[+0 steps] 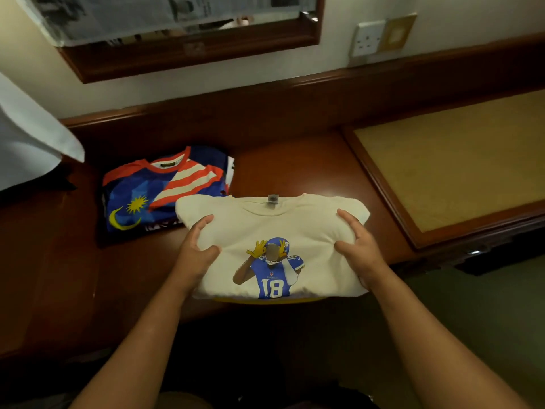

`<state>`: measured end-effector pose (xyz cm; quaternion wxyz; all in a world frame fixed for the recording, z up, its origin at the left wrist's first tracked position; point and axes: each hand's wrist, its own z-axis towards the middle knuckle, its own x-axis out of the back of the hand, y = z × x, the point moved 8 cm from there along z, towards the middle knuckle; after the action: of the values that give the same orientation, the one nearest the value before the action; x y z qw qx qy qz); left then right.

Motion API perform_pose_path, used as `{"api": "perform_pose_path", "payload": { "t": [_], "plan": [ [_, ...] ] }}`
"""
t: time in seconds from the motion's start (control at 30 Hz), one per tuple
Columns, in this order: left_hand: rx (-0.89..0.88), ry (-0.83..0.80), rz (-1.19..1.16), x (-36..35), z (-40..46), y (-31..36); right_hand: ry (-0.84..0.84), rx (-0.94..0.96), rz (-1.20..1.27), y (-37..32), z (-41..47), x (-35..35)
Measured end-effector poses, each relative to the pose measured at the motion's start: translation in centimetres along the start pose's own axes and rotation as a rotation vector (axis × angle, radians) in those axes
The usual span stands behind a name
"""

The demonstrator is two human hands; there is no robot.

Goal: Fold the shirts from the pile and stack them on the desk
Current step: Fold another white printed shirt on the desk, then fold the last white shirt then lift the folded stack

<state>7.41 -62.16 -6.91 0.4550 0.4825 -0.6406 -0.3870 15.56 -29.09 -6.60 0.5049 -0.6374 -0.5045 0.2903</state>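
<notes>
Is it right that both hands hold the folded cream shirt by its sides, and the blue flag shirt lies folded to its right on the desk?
Not quite. In the head view the blue flag shirt lies to the left of the cream shirt, not the right. The left hand and right hand do hold its sides on the desk.

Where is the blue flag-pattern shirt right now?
In the head view the blue flag-pattern shirt lies folded on the desk, left of the cream shirt and partly under its corner.

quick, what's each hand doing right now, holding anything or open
Left hand: grips the left edge of the folded cream shirt, thumb on top.
Right hand: grips the shirt's right edge, thumb on top, fingers spread on the cloth.
</notes>
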Motion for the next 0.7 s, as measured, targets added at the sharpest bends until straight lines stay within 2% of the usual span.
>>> {"api": "perform_pose_path", "payload": {
  "t": [0.27,0.4,0.7],
  "plan": [
    [-0.026,-0.125,0.071,-11.7,-3.3,3.8,0.097,0.025,0.008,1.1,-3.3,12.8],
    [-0.055,-0.213,0.036,-18.2,-4.8,5.7,0.148,0.013,0.011,2.3,-4.8,19.1],
    [-0.101,-0.389,0.068,-31.8,-6.5,9.4,0.334,-0.042,0.091,5.2,-8.2,31.5]
  ]
}}
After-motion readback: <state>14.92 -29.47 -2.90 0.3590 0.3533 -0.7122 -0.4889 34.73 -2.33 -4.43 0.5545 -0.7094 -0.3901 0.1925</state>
